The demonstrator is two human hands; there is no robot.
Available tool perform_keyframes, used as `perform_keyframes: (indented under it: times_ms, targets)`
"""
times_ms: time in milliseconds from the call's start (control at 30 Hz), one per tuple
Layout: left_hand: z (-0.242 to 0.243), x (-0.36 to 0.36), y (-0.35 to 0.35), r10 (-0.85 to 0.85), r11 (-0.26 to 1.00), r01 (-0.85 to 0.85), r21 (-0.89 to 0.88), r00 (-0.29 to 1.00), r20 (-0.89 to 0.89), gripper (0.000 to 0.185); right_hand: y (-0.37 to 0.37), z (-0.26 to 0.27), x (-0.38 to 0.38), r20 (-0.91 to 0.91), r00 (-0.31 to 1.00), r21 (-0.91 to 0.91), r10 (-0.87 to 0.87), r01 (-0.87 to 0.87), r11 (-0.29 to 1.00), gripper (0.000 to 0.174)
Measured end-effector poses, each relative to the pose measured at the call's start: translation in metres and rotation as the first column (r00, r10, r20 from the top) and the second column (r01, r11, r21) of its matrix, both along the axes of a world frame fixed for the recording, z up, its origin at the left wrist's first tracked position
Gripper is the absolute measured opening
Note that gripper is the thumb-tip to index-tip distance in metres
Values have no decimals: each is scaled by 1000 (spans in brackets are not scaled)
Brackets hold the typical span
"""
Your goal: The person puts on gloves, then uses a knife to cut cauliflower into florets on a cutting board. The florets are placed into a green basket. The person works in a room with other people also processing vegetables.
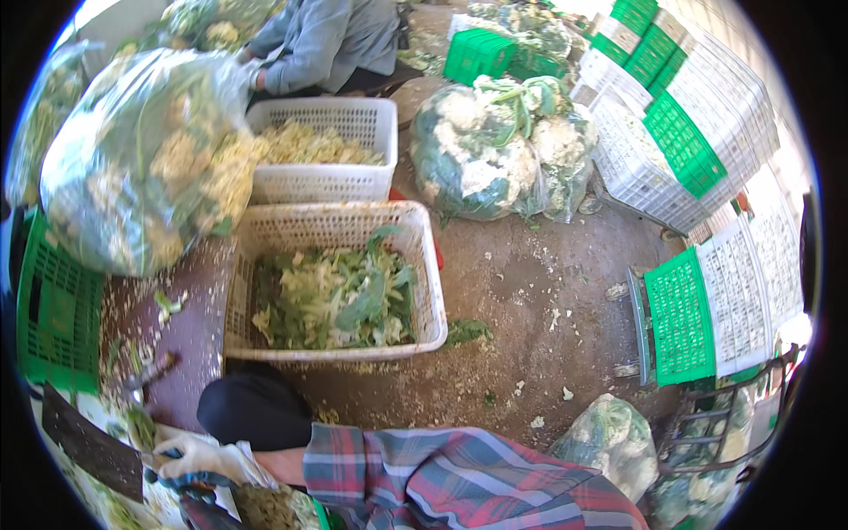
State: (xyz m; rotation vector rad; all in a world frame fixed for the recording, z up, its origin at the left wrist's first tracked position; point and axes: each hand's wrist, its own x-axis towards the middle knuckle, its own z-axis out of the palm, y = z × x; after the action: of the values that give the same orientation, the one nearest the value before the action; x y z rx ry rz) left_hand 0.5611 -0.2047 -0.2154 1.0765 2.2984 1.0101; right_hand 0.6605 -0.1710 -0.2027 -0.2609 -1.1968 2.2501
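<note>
At the lower left, my right hand (195,458), in a white glove below a plaid sleeve, has curled fingers beside a small dark blue piece. My left hand (192,482), in a blue glove, lies just below, partly hidden; what either hand holds is unclear. A green leafy stalk (140,427) is close to my right fingertips. Beneath the hands are pale cauliflower pieces (275,507). On the brown tabletop (192,331) lie trimmings and what looks like a knife (152,372). A dirty white crate (434,298) beside it contains green leaves and stalks (358,298).
A large clear bag of cauliflower (152,165) stands at the upper left, near a green crate (59,311). Behind the leaf crate is a white crate (391,142) of yellowish florets, with a person (324,46) beyond. More bags (503,152) and stacked crates (682,318) stand right.
</note>
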Motion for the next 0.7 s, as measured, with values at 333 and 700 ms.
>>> perform_keyframes:
  times_ms: [333, 700]
  targets:
    - [76, 81, 40, -254, 904, 106, 414, 912, 322, 76, -3, 46, 37, -104, 995, 94, -7, 17, 995, 53]
    - [112, 158, 44, -609, 657, 232, 717, 725, 323, 72, -43, 74, 74, -226, 974, 124, 25, 4, 992, 54]
